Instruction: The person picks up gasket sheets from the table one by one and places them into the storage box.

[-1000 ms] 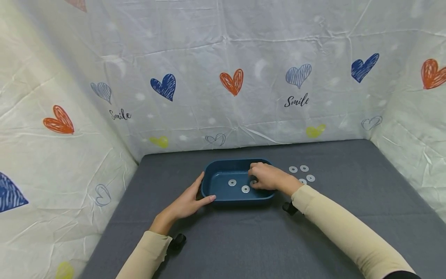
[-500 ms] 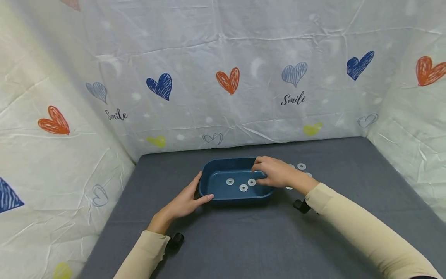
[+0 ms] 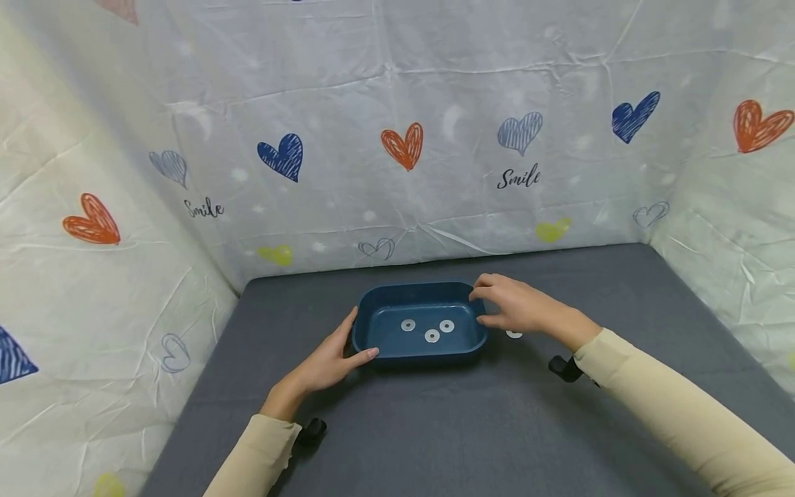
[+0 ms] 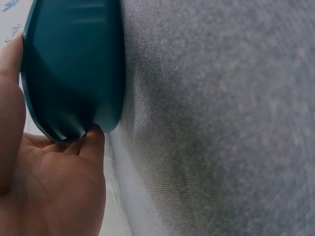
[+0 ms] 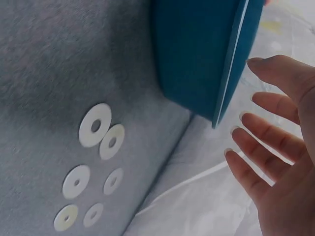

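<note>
A blue rectangular tray (image 3: 422,356) stands on the dark grey table, with three flat silver washers (image 3: 431,336) lying apart on its floor. My left hand (image 3: 326,360) holds the tray's left end, thumb at the front rim; in the left wrist view, fingers touch the tray's outer wall. Over the right rim is my right hand (image 3: 518,304), fingers spread and slightly bent, holding nothing. Several more washers (image 5: 95,125) lie on the table beyond the tray's right end in the right wrist view. The right hand hides most of these in the head view.
The grey tablecloth (image 3: 422,428) spreads around the tray. White fabric (image 3: 348,138) printed with hearts hangs behind the table and at both sides. A black wrist device (image 3: 312,433) shows below the left sleeve, and another (image 3: 564,368) below the right.
My right hand has drawn back rightward from inside the tray to its right rim, uncovering a washer on the tray floor. The left hand has kept its hold on the tray.
</note>
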